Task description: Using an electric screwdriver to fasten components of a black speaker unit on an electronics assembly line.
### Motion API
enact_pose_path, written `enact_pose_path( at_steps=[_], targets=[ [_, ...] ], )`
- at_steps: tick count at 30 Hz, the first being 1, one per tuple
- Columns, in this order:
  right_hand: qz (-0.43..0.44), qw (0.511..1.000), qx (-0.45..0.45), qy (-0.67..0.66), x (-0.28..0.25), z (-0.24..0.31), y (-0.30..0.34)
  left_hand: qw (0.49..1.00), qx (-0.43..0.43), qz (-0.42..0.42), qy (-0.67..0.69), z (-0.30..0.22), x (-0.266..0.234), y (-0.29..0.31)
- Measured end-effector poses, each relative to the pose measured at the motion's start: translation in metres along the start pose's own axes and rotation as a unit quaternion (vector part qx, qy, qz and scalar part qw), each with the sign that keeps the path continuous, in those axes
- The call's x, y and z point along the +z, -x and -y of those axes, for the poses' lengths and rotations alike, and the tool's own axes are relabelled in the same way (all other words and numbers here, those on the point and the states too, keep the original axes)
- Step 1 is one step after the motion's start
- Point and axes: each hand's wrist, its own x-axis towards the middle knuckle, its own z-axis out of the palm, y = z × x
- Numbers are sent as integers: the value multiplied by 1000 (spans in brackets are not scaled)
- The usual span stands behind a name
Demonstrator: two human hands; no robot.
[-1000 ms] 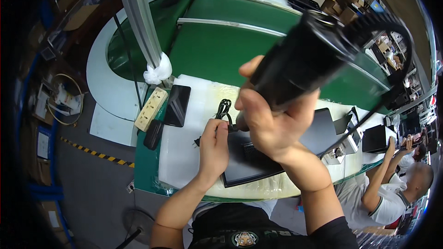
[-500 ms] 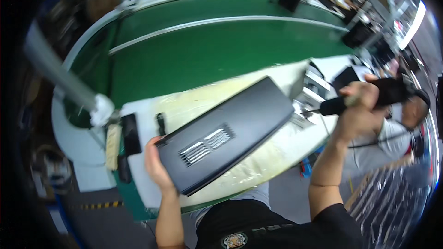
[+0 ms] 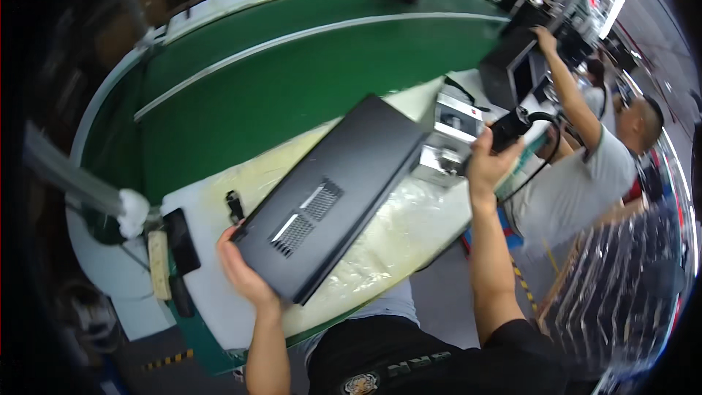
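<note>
A long black metal case [image 3: 358, 164] with two slotted vent patches lies slantwise on the mat. My left hand [image 3: 248, 274] grips its near left corner, with the fingers along the edge. Off the case's right side, my right hand [image 3: 488, 164] is closed round a black corded power screwdriver [image 3: 510, 130]. Its cable loops away to the right, and its tip is hidden by the hand. Just left of that hand stand a shiny metal tray [image 3: 439, 164] and a grey-white box [image 3: 458, 118]. A small black cable piece [image 3: 234, 206] lies beyond my left hand.
A dark phone-like slab [image 3: 181, 240] and a cream power strip [image 3: 159, 265] lie at the left. Beyond the mat runs a green conveyor [image 3: 314, 66]. On the right, a co-worker [image 3: 585, 168] reaches to a black box with a window [image 3: 512, 69]. A grey post [image 3: 80, 175] rises at left.
My right hand has brought the screwdriver leftward, closer to the metal tray, and turned it. The case has swung steeper in view as the view shifted. A co-worker's arm now reaches the windowed box.
</note>
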Motion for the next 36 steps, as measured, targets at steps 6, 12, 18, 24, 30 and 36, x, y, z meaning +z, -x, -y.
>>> enact_pose_path(
  at_steps=[6,12,18,24,30,36],
  targets=[
    [129,985,41,-111,4,120,8,990,79,104,58,0,-5,3],
    [208,891,-52,-399,80,250,45,980,67,121,140,3,-9,1],
    [332,848,-72,-407,148,279,92,978,98,106,150,8,-9,-3],
    [360,832,-77,-415,171,284,115,977,100,102,158,13,-10,-4],
    [389,813,-114,-418,179,264,134,979,101,103,147,12,-11,-4],
    [407,799,-98,-432,181,265,138,982,101,100,127,9,-12,-2]
  ],
)
